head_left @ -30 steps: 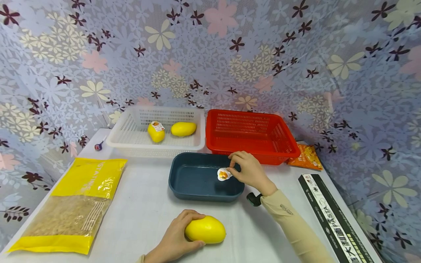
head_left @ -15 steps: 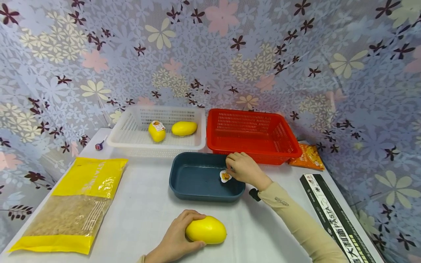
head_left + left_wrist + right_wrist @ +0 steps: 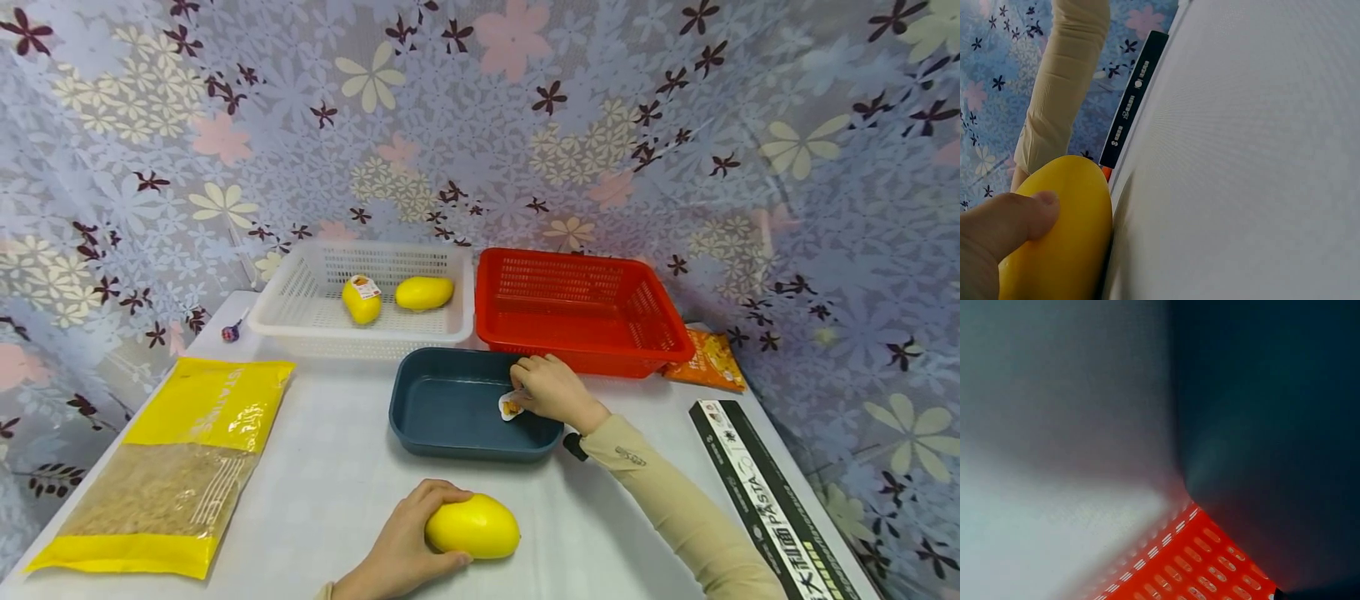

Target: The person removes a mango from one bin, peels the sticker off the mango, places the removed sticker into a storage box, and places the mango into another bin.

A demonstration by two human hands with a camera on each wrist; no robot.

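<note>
My left hand (image 3: 408, 542) grips a smooth yellow mango (image 3: 476, 527) on the white tabletop, fingers over its left end. In the left wrist view the thumb (image 3: 1029, 219) presses along the side of the same fruit. My right hand (image 3: 555, 390) reaches over the right part of a dark blue tray (image 3: 438, 408). Between its thumb and fingers it pinches a small white sticker (image 3: 511, 407) with an orange picture, low inside the tray. The right wrist view shows no fingers, only the dark tray wall (image 3: 1260, 425) close up and the red basket beyond.
Behind the tray stand a white basket (image 3: 360, 333) with two mangoes, one labelled, and a red basket (image 3: 585, 358). A yellow bag of grain-like food (image 3: 165, 475) lies at left, with a lollipop (image 3: 230, 333) behind it. An orange snack packet (image 3: 708, 360) and black pasta box (image 3: 772, 500) are at right.
My right hand has dropped a little and shifted slightly left, bringing the sticker lower into the tray. The left hand keeps its grip on the mango, which stays in place.
</note>
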